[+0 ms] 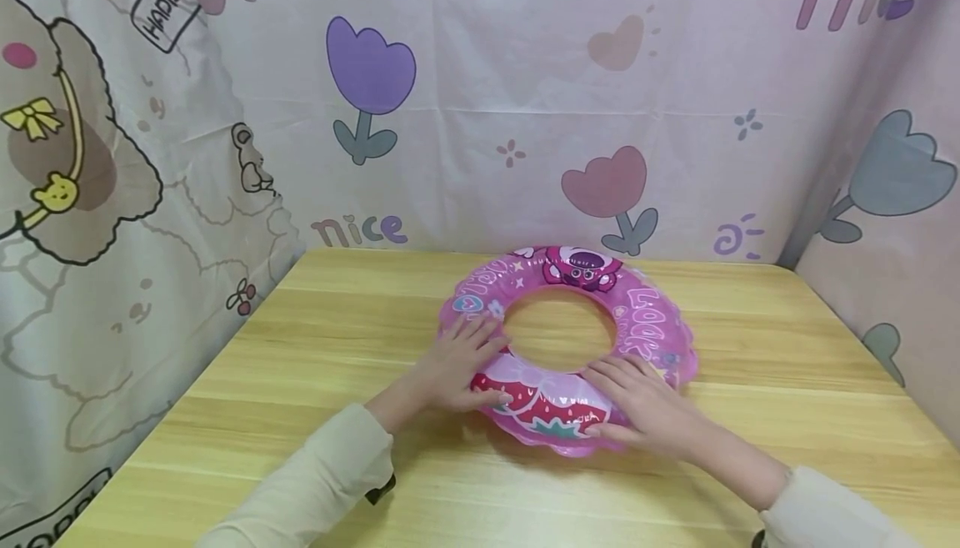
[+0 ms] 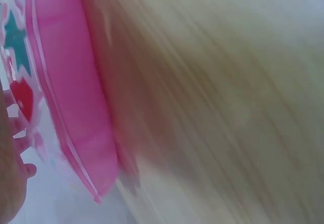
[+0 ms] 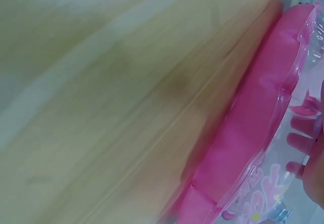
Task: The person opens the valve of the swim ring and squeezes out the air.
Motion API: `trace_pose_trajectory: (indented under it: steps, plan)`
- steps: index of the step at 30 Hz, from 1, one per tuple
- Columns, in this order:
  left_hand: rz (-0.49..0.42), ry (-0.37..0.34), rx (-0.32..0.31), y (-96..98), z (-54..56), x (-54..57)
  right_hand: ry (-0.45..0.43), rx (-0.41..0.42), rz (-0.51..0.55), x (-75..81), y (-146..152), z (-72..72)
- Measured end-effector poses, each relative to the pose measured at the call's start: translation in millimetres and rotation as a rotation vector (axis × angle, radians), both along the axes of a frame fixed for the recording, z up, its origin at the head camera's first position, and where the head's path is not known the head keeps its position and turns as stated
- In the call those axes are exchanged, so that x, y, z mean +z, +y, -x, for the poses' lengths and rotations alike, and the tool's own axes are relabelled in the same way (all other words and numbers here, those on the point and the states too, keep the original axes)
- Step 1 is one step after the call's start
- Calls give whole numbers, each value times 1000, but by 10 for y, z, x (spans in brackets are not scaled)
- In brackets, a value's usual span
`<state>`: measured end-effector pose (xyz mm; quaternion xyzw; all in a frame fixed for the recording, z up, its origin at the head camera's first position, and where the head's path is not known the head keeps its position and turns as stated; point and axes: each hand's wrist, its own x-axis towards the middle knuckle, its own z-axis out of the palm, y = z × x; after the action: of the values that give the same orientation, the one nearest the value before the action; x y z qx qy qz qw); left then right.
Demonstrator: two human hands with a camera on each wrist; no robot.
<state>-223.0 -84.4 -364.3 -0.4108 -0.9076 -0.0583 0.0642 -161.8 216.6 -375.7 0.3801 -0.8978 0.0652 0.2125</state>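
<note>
An inflated pink swim ring [image 1: 551,439] lies flat on the wooden table, printed with a bear face, lettering and red strawberries. On its near left part rests my left hand [image 1: 459,364], fingers spread over the top and thumb toward the strawberry print. My right hand [image 1: 648,406] rests on the near right part, its fingers reaching toward the central hole. From the left wrist view, the ring's pink side [image 2: 71,77] stands beside the fingertips. In the right wrist view the fingertips [image 3: 301,143] touch the clear upper skin above the pink side [image 3: 248,117].
The light wooden table [image 1: 300,348] extends around the ring on all sides. Behind it hangs a pale cloth [image 1: 480,56] printed with tulips and words, and similar cloth covers the left and right sides. Something dark [image 1: 381,490] shows under the left cuff.
</note>
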Motion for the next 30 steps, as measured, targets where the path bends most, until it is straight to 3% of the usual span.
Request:
trace_pose_trajectory:
  steps: [7, 13, 19, 24, 30]
  plan:
    - [24, -7, -51, 93, -49, -27, -58, -44, -9, -5, -109, 13]
    - [67, 3, -49, 169, -97, -24, -78, -65, -14, 8, -204, 24]
    - [75, -18, -51, 225, -130, 4, -55, -71, -10, 26, -279, 35]
    - [85, 6, -60, 258, -144, 14, -45, -64, -3, 56, -324, 60]
    - [90, 37, -71, 278, -146, -2, 43, -65, 134, 103, -254, 98]
